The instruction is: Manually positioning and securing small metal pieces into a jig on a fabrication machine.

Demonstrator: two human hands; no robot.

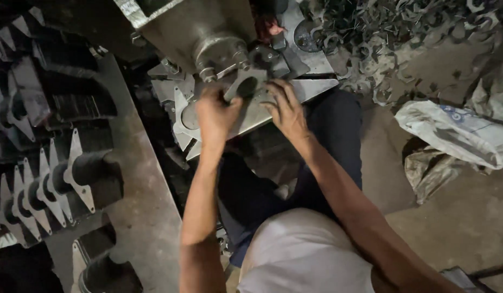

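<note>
Steel plate [246,87] pinched btwn left hand [216,114] & right hand [286,108] grip.

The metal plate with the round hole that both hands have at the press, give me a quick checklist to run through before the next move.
1. Both hands on the metal plate: ok, left hand and right hand grip its edges.
2. Fingers clear of the press head: cannot tell, they are close under it.
3. Plate seated flat on the press table: cannot tell.
4. Stacked blanks within the left hand's side: ok.
5. Scrap pile away from the hands: ok.
</note>
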